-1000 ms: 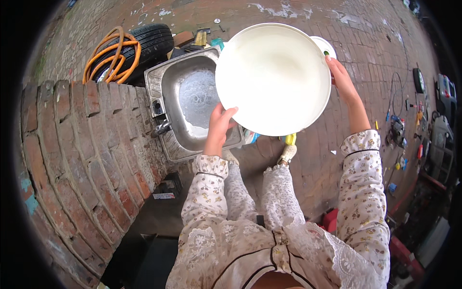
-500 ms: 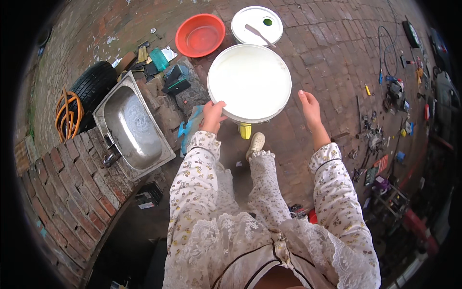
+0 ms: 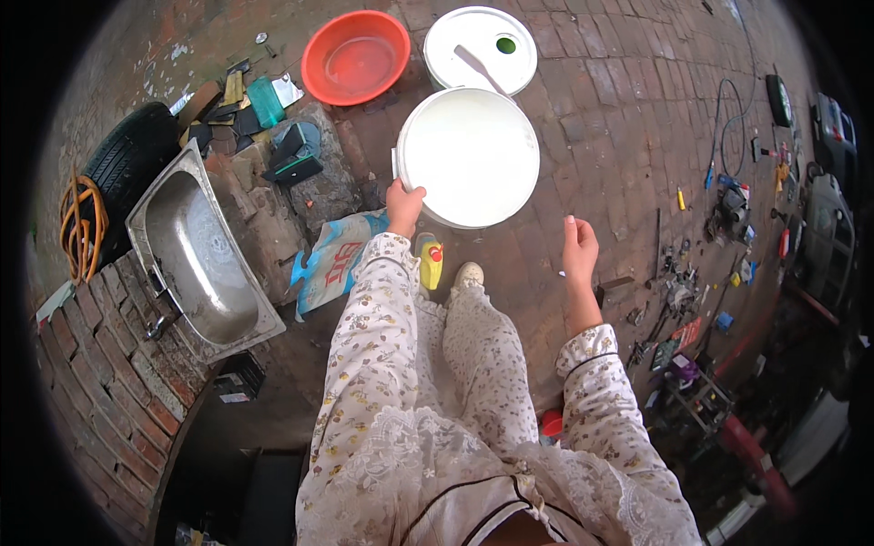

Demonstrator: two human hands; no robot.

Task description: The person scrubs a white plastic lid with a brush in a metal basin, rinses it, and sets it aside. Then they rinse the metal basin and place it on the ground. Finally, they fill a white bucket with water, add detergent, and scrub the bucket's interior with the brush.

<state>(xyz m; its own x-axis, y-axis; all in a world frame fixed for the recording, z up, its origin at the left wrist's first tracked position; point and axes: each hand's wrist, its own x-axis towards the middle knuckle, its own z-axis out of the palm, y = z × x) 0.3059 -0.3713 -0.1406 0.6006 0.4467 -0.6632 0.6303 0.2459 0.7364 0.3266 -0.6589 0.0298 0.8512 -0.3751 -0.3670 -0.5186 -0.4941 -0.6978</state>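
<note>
In front of me is a round white bucket (image 3: 469, 159) with its wide white top facing up. My left hand (image 3: 403, 206) is closed on its near left edge, the thumb over the rim. My right hand (image 3: 579, 257) is off to the right of the bucket, touching nothing, its fingers loosely bent and apart from the thumb. A yellow bottle (image 3: 431, 266) with a red cap stands on the ground just below my left hand, by my feet. Behind the bucket, a second white bucket (image 3: 446, 36) has a green spot and a flat paddle (image 3: 480, 65) on its lid.
A red basin (image 3: 355, 59) lies at the back left. Left of me are a steel sink (image 3: 196, 255), a black tire (image 3: 127, 177), an orange hose (image 3: 82, 223) and a printed plastic bag (image 3: 332, 264). Scattered tools and parts (image 3: 683, 296) lie on the brick ground at right.
The view has shifted, and the yellow bottle and bag show more fully. My left hand still grips the bucket. My right hand has dropped lower, farther from the bucket, with its fingers more bent.
</note>
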